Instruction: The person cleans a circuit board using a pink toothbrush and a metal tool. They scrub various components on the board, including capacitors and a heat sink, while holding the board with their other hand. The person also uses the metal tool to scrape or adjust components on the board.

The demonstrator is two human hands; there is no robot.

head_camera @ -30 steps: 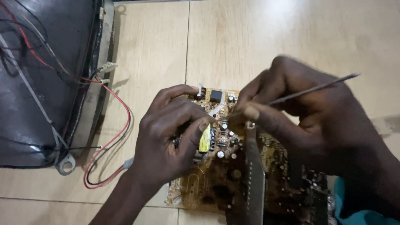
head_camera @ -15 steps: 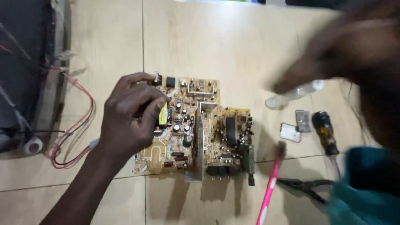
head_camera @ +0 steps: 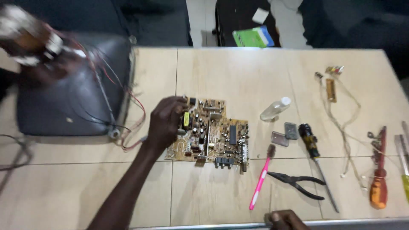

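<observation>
Currently, the left hand (head_camera: 165, 122) is gripping the left edge of the circuit board (head_camera: 211, 133), lying mid-surface (head_camera: 238, 72). The right hand (head_camera: 286, 220) is resting at the near edge beside the pink toothbrush (head_camera: 260, 178); its grip cannot be determined.

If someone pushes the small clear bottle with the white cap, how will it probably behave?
The clear bottle lies on its side on the table, so a sideways push would probably make it roll. It looks like thin plastic and mostly empty, so likely light and easy to knock away. Rolling downward in the picture, it might stop against the small grey metal pieces.
</observation>
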